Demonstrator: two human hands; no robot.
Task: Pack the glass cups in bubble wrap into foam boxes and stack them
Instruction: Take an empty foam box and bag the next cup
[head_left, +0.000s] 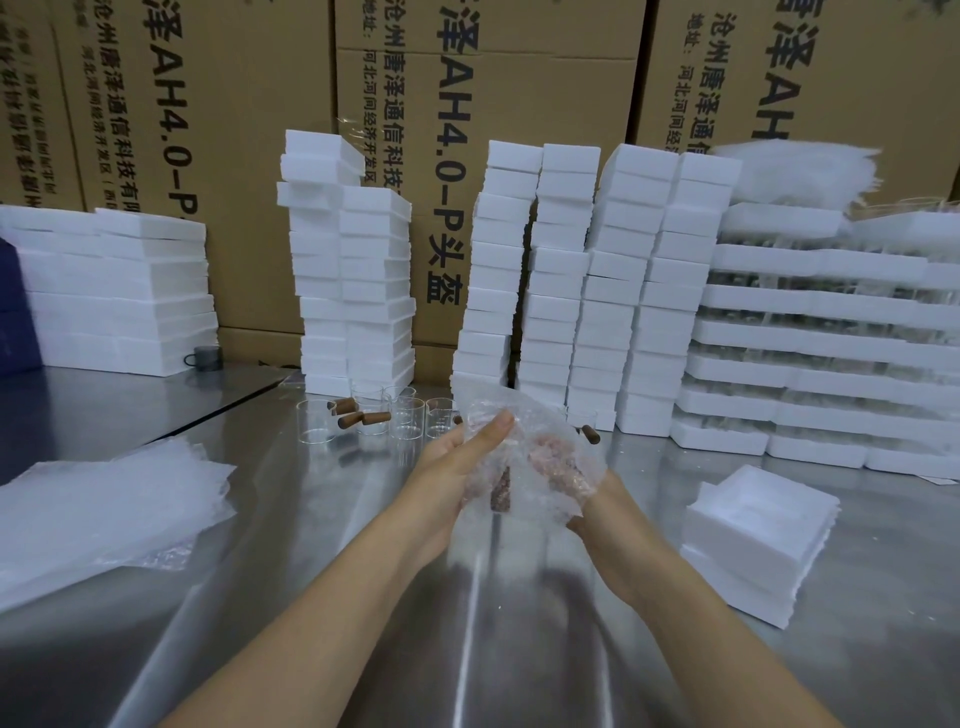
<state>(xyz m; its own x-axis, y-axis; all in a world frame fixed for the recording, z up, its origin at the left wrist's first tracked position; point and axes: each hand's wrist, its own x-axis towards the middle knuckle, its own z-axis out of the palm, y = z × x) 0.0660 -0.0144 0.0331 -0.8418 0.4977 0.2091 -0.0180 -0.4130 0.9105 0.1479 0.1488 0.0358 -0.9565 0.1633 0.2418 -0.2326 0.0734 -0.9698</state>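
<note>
Both hands hold a glass cup wrapped in a sheet of bubble wrap (524, 457) above the steel table. My left hand (457, 467) grips its left side with the thumb on top. My right hand (587, 512) holds the right side from below, its fingers mostly hidden behind the wrap. The cup's brown wooden handle (501, 491) shows through the plastic. An open white foam box (756, 525) lies on the table to the right. Several bare glass cups with wooden handles (374, 415) stand behind the hands.
A pile of bubble wrap sheets (98, 509) lies at the left. Tall stacks of foam boxes (582, 291) stand at the back, with foam trays (831, 338) at the right and wide foam slabs (119, 291) at the left. Cardboard cartons (234, 130) form the wall behind.
</note>
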